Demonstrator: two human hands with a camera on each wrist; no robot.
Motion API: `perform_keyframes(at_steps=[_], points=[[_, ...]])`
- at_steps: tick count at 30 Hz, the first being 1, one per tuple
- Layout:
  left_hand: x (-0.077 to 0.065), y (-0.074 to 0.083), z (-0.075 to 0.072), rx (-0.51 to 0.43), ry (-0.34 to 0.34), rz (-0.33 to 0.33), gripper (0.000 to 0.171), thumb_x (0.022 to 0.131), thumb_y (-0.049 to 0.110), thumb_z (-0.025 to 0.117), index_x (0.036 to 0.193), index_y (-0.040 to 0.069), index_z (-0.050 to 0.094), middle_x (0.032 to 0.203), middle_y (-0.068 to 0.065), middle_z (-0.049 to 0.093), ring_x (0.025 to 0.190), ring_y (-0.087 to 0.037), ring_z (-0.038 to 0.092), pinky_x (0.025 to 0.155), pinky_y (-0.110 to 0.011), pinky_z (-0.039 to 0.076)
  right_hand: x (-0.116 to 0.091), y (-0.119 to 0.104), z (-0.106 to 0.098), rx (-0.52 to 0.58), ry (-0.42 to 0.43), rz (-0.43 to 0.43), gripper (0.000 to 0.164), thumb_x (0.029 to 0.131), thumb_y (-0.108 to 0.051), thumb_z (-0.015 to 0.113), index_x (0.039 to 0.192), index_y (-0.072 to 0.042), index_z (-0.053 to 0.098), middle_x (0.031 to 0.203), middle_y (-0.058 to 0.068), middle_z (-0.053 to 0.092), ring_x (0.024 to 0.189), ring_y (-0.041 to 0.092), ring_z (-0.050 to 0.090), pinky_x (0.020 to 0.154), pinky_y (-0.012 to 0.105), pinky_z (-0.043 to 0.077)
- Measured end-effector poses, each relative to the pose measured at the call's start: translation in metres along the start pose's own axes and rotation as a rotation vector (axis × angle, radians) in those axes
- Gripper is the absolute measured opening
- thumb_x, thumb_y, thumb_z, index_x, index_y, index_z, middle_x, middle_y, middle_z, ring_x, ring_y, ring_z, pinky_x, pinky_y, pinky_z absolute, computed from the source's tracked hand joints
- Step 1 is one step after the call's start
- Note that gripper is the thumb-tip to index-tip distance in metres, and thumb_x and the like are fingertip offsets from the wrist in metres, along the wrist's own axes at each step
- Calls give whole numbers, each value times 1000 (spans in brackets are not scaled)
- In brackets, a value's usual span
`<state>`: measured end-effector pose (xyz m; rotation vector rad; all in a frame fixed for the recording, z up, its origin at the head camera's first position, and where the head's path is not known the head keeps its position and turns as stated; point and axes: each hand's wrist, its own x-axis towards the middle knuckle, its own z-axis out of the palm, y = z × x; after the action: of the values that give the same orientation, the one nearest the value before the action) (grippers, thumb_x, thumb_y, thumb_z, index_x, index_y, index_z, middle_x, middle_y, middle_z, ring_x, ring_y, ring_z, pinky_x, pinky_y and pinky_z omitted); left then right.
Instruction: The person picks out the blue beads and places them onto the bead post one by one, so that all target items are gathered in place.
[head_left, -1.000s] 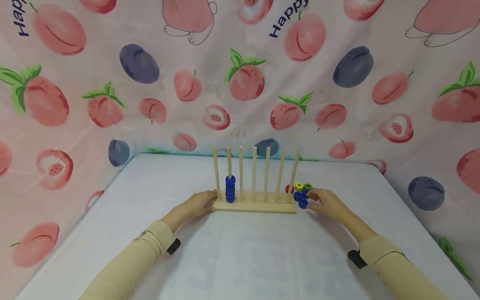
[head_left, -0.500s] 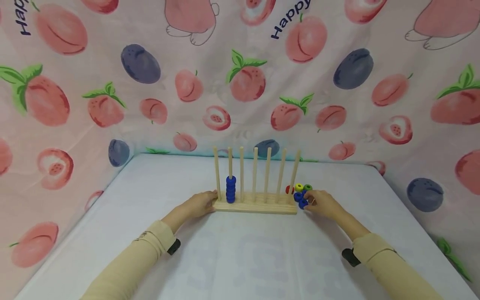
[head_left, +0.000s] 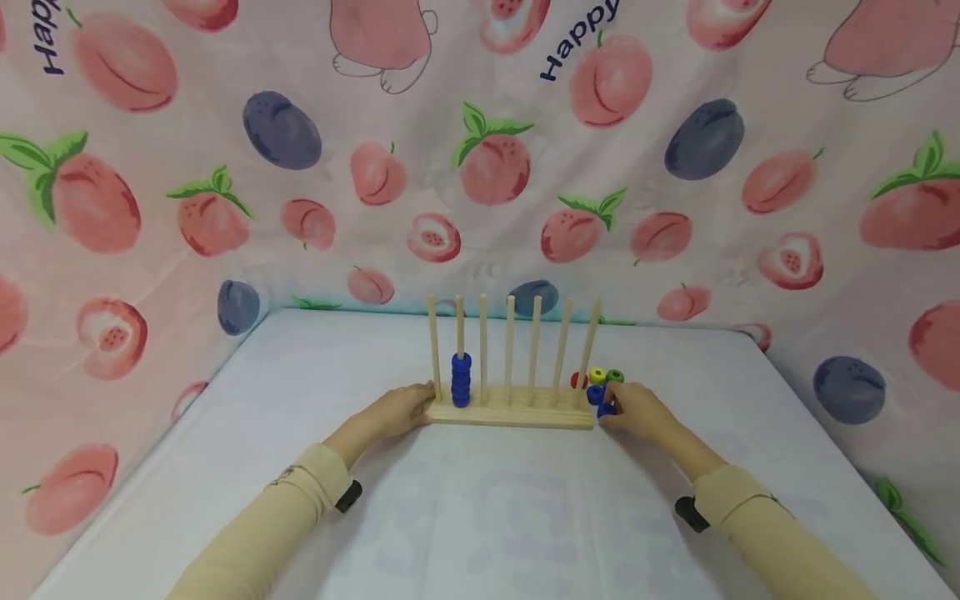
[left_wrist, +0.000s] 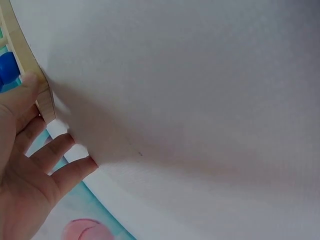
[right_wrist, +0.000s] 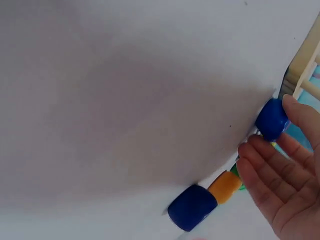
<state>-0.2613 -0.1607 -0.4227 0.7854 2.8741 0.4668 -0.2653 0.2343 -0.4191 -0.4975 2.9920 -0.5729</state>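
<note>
Right hand (head_left: 639,408): thumb and index finger appear to pinch a loose blue bead (right_wrist: 272,120) on the white table (head_left: 480,517), just beside the right end of the wooden rack (head_left: 517,416), other fingers extended; left hand (head_left: 396,408) clamps the rack's left end between thumb and index finger, remaining fingers spread. Bead looks light, rigid, possibly slippery; judged best held by its outer rim. Rack is probably stiff, steadier gripped at its end than by the slender pegs (head_left: 509,350).
</note>
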Motion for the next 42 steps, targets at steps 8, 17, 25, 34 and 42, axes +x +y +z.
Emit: perform_keyframes(at_steps=[8, 17, 25, 34, 42], points=[[1, 2, 1, -7, 3, 2, 50, 90, 10, 61, 133, -10, 45, 140, -26, 44, 128, -41, 45, 109, -50, 36, -1, -2, 0, -59, 40, -42, 24, 76, -14, 77, 85, 1, 61, 69, 4, 57, 64, 14, 49, 57, 27, 43], [2, 3, -1, -10, 11, 17, 45, 90, 10, 62, 129, -8, 50, 140, -26, 44, 128, -41, 45, 109, -50, 36, -11, -1, -5, -24, 59, -89, 22, 75, -14, 75, 86, 0, 61, 72, 6, 55, 68, 18, 49, 58, 28, 44], [2, 0, 0, 1, -4, -2, 46, 90, 10, 62, 130, -7, 49, 140, -26, 44, 128, -41, 45, 109, -50, 37, -11, -8, -6, 12, 50, -55, 25, 78, -13, 75, 94, 4, 64, 73, 6, 56, 68, 16, 49, 57, 25, 41], [2, 0, -1, 0, 4, -4, 49, 90, 11, 62, 132, -9, 47, 141, -26, 44, 128, -41, 45, 109, -50, 36, -15, -8, -2, 91, 91, -99, 28, 80, -10, 73, 101, 5, 64, 85, 10, 66, 78, 20, 62, 71, 36, 56], [2, -2, 3, -5, -1, -8, 48, 90, 11, 62, 132, -8, 47, 141, -25, 43, 128, -41, 44, 109, -51, 36, -19, -13, 2, 127, 62, -237, 27, 81, -14, 73, 102, 3, 66, 88, 8, 68, 81, 19, 64, 73, 33, 58]])
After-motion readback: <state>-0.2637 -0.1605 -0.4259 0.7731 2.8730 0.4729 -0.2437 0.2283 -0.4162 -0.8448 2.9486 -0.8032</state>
